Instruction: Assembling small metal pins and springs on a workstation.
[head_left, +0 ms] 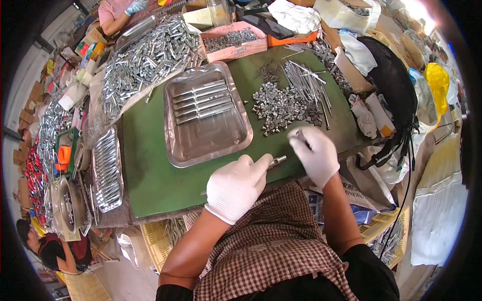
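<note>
Holding: white-gloved left hand (236, 187), grip wrapped round shiny silver metal tube (277, 161) above green tabletop (150, 185), end exposed, likely for access.
Nearby: white-gloved right hand (317, 155), fingers curled; cannot tell whether its grip holds anything.

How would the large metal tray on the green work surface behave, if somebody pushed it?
The tray would probably stay stiff, as its metal walls are raised all around. It would likely slide rather than tip, being broad and low. The slim, rounded metal pieces inside might roll, since they lie loose.
</note>
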Tool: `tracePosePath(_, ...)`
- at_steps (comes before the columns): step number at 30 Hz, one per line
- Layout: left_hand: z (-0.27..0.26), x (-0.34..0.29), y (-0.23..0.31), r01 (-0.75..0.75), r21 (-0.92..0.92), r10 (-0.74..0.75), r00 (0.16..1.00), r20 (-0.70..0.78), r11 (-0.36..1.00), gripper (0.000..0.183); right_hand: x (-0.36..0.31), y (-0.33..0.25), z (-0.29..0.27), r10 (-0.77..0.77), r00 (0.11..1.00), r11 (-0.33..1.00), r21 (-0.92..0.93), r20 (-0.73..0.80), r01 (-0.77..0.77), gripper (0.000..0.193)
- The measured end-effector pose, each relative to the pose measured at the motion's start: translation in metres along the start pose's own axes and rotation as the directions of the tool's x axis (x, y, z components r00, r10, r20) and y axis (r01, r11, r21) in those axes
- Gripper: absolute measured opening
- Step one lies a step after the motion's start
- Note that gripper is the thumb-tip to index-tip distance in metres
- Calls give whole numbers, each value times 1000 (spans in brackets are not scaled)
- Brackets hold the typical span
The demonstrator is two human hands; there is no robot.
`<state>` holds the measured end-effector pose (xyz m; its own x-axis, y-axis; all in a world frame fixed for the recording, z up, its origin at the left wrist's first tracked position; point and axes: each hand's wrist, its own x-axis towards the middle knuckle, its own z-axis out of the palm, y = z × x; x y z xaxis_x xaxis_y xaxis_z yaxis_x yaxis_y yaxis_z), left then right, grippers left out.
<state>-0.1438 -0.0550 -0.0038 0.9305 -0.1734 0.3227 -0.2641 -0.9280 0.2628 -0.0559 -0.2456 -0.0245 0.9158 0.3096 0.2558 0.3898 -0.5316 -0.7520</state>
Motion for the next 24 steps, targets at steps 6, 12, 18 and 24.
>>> tracePosePath(6,15,1,12,88,80,-93,993,70,993,19,53,21,8,-76,996,967,-248,-55,60,15)
tracePosePath(12,14,4,11,91,82,-99,990,99,993,21,65,14,5,-74,994,876,-472,78,102,16)
tracePosePath(18,11,3,9,97,26,-99,987,123,995,24,21,-6,-10,-236,940,954,-126,246,272,14)
tracePosePath(24,10,3,10,88,29,-91,989,117,996,26,0,-8,-3,-234,928,943,-164,291,290,14)
